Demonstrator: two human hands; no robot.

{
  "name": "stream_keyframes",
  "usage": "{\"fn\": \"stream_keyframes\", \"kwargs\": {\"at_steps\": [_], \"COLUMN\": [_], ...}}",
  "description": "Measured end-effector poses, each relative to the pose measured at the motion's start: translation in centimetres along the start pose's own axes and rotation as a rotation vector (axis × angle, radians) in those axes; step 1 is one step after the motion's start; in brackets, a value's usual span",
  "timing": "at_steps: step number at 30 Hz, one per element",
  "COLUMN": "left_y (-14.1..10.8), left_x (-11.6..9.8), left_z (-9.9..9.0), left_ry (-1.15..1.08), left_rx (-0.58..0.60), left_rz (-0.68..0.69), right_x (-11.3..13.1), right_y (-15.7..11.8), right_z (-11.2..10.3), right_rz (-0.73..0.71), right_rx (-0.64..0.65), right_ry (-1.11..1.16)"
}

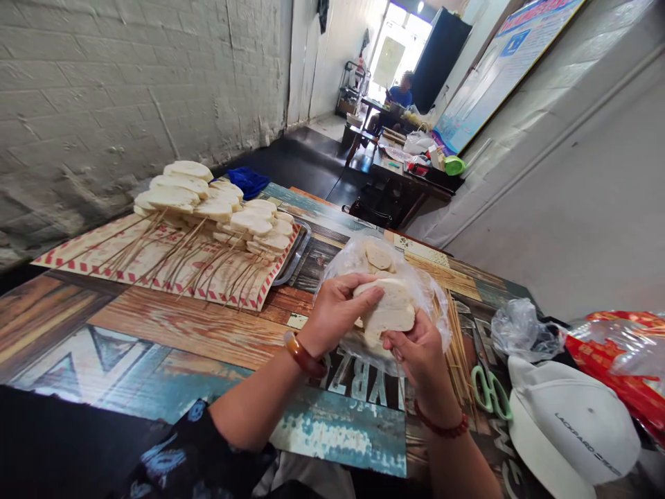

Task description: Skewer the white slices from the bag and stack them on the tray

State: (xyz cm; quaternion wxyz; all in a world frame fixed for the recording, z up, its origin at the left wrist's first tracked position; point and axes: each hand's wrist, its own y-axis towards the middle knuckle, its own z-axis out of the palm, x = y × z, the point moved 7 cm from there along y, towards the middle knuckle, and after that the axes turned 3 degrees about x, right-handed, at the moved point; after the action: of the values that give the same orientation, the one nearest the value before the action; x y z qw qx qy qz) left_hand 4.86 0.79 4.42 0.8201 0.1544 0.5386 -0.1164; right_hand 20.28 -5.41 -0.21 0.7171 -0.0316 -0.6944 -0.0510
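Over a clear plastic bag, my left hand (340,305) grips a pale, flat slice of bread (388,305), thumb on its near face. At the slice's lower right edge, my right hand (420,346) is closed in a pinch; a thin bamboo skewer seems to run down from its fingers, mostly hidden. More slices (378,256) lie in the plastic bag (431,291) beneath and behind. To the left, skewered slices (176,190) are piled in rows on a patterned paper sheet (208,287), their sticks pointing toward me.
Loose bamboo skewers (457,339), green-handled scissors (491,391), a white cap (571,423), crumpled plastic (524,329) and a red package (618,360) lie at right. A metal tray (296,253) shows under the paper; a blue cloth (246,181) lies beyond. A person (401,93) sits far back.
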Motion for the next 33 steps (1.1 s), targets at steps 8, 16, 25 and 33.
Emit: {"fn": "stream_keyframes", "kwargs": {"at_steps": [8, 16, 25, 33], "left_y": [1.0, 1.9, 2.7, 2.8], "left_x": [1.4, 1.8, 2.3, 1.6], "left_z": [-1.3, -1.8, -2.2, -1.5], "left_ry": [-0.300, -0.317, -0.152, -0.123], "left_rx": [-0.115, -0.095, -0.137, -0.084], "left_rz": [-0.103, -0.102, -0.068, -0.002], "right_x": [0.7, 1.2, 2.2, 3.6], "right_y": [0.7, 0.7, 0.9, 1.4], "right_z": [0.7, 1.2, 1.6, -0.6], "right_rz": [-0.038, -0.134, -0.232, -0.316], "right_rx": [0.165, 0.144, 0.085, -0.008], "right_ry": [-0.177, -0.402, -0.400, -0.297]}}
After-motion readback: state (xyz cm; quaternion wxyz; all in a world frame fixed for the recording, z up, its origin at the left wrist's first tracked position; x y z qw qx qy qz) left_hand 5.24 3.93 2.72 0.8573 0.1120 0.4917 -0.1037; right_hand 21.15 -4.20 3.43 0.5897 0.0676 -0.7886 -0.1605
